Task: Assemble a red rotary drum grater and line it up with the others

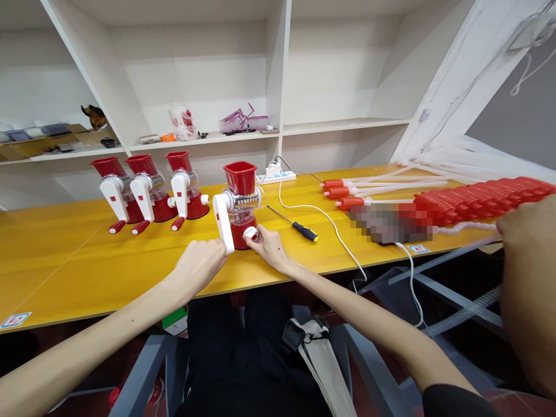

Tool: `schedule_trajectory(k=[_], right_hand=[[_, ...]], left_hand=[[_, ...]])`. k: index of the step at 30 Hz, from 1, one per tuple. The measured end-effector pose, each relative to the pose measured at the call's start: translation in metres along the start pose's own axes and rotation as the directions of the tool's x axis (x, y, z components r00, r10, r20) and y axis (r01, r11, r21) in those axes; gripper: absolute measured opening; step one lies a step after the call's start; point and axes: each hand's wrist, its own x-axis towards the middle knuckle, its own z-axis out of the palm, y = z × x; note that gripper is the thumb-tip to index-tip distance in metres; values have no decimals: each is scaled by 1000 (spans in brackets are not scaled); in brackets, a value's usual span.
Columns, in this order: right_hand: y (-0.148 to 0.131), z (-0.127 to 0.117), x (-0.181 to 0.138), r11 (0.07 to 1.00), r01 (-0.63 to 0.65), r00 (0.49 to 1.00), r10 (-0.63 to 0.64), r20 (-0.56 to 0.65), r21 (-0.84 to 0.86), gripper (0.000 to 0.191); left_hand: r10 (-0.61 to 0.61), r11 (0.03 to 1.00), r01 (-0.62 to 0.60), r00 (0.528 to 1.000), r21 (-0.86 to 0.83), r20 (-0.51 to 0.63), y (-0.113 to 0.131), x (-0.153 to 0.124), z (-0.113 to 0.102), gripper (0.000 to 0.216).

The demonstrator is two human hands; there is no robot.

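A red and white rotary cheese grater (240,178) stands upright on the yellow table in front of me. Its metal drum sits sideways under a red hopper, above a red base. My left hand (202,262) is closed in a fist at the lower end of the white crank (223,223), and its handle is hidden inside my fingers. At the base, the thumb and fingers of my right hand (270,248) pinch the white knob (251,233). Several centimetres to the right lies a screwdriver (304,231) with a black and yellow handle.
Further left stand three similar graters (145,185). A power strip (278,176) with a white cable lies behind. Red handles with white tubes (469,202) are piled at right, near another person's arm (530,278). Shelves (343,124) rise behind the table (130,272).
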Motion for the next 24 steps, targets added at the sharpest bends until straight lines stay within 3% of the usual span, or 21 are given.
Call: schedule_trajectory(k=[5, 11, 15, 20, 24], right_hand=[[-3, 1, 0, 999, -11, 1000, 11, 4, -46, 26], [-5, -2, -3, 964, 72, 997, -60, 53, -254, 17], [-5, -3, -4, 943, 76, 997, -62, 52, -324, 21], [-5, -7, -5, 969, -47, 998, 39, -40, -244, 47], [-2, -11, -3, 979, -132, 988, 118, -97, -154, 34]], left_hand=[[-39, 997, 38, 999, -61, -12, 1, 0, -2, 26], [-41, 997, 39, 999, -72, -14, 1, 0, -1, 26], [-28, 999, 28, 1000, -37, 0, 0, -1, -3, 26], [6, 1000, -6, 1000, 21, 12, -4, -5, -6, 29], [12, 999, -13, 1000, 52, 24, -6, -5, -8, 29]])
